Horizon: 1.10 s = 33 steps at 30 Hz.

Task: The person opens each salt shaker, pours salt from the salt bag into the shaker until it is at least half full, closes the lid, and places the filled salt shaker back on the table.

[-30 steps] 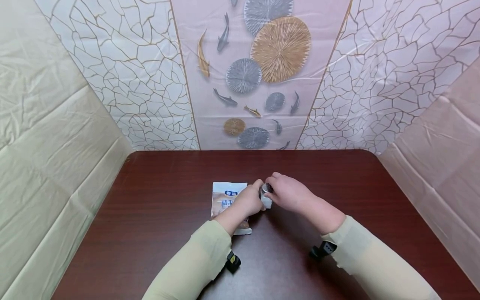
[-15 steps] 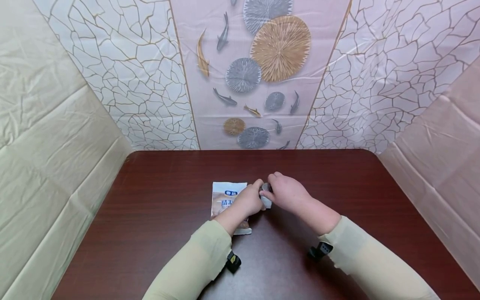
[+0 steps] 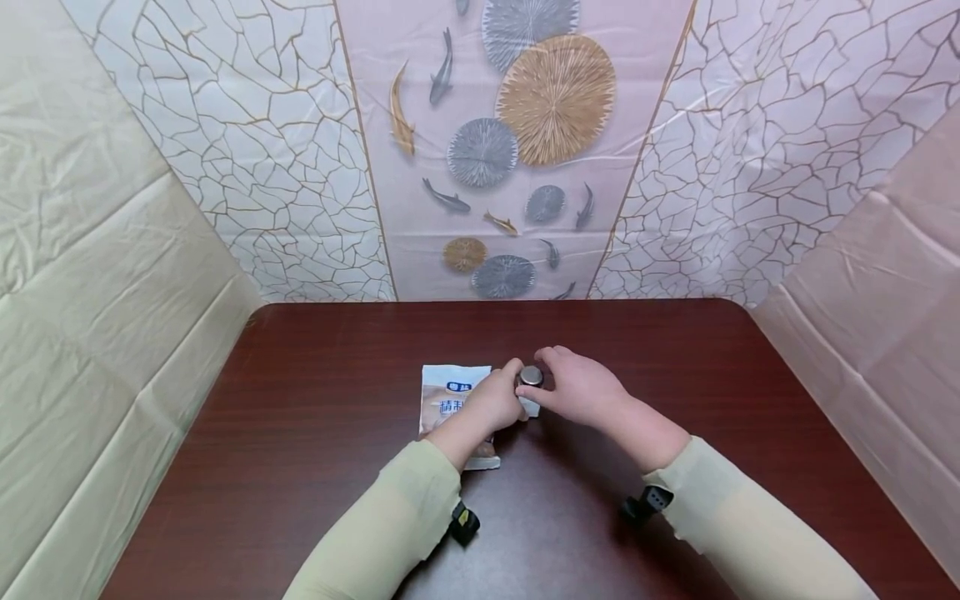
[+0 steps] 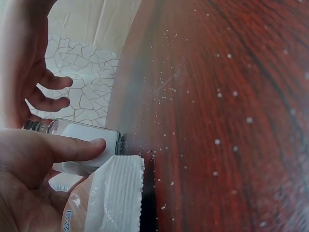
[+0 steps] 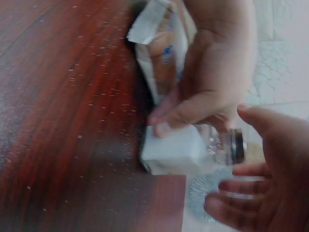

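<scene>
A small square glass salt shaker [image 5: 174, 150], mostly filled with white salt, stands upright on the table under a metal cap [image 3: 532, 376]. My left hand [image 3: 495, 400] grips its body, the thumb lying along the glass in the left wrist view. Around the cap, my right hand [image 3: 588, 387] has its fingers spread. In the right wrist view a gap shows between those fingers and the cap [image 5: 237, 146]. Behind the left hand is a white and brown salt packet [image 3: 454, 388] with blue print, partly hidden by that hand and forearm.
White grains [image 4: 217, 141] lie scattered over the dark red wooden table [image 3: 337, 392]. A patterned cloth [image 3: 555, 183] hangs at the table's far edge, with beige cloth [image 3: 135, 250] on both sides. A small black camera [image 3: 463, 525] is strapped at each wrist.
The right hand's fingers, earlier around the cap, have loosened and spread, so the cap's top shows more fully. The left hand still holds the shaker in the same place.
</scene>
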Tool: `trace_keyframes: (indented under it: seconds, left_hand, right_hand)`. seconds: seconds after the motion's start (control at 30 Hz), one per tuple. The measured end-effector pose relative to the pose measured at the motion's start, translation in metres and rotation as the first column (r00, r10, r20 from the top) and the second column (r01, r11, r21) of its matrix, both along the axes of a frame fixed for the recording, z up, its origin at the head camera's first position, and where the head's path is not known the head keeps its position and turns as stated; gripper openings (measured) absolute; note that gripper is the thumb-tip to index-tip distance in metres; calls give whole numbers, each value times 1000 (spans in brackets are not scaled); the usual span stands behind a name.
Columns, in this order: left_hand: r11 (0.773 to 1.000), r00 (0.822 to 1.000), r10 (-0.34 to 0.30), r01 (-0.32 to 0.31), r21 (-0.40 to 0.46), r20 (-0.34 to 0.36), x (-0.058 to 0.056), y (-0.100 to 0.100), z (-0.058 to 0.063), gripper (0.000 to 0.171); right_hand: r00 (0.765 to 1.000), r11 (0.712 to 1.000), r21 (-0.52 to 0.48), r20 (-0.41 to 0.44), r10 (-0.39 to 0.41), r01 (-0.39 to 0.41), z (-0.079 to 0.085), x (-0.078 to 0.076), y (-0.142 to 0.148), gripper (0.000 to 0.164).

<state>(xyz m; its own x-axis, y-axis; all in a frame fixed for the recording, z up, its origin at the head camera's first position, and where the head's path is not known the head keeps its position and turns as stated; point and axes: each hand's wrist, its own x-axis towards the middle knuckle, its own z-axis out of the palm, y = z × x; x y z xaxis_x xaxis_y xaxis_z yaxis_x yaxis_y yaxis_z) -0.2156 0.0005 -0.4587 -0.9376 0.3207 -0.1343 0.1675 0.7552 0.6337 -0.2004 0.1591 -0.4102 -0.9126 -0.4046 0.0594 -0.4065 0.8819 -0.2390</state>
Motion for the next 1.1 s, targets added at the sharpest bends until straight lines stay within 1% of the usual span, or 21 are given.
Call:
trace_keyframes:
  seconds: [0.1,0.2,0.27,0.33,0.47,0.63,0.93,1.03,1.1]
  left_hand:
    - [1000,1000,6,-6,-6,4,-1,0,-1,58]
    - [1000,1000,13,-13,-15,2,-2,1,-2,63]
    - [1000,1000,14,-14,-12,8,-3,1,-2,67]
    - [1000,1000,12,-12,-6,9,-3,2,-1,68]
    - [1000,1000,5,-5,-2,3,-2,2,0,64]
    - [1000,1000,-1,1,-10,-11,-2,2,0,62]
    - [1000,1000,-1,0,-13,-13,0,0,2,57]
    - [1000,1000,-1,1,-10,-7,1,-1,4,58]
    - [1000,1000,-1,1,-8,1,2,-1,5,59]
  right_hand:
    - [994,992,-61,-4,107,-107,3,-2,4,48]
    - [978,974,-88,-4,207,-207,5,-5,6,43]
    - [969,966,-85,2,246,-244,6,-6,7,41]
    - [964,962,-73,12,264,-262,6,-7,7,40]
    - [960,960,-58,30,278,-276,5,-8,7,37]
    - [964,963,-32,1,267,-267,4,-7,4,33]
    - [972,976,33,-90,219,-217,0,-5,-2,30]
    - [978,982,42,-97,186,-183,-1,-5,-4,31]
    - [984,987,48,-88,154,-151,-2,-4,-5,33]
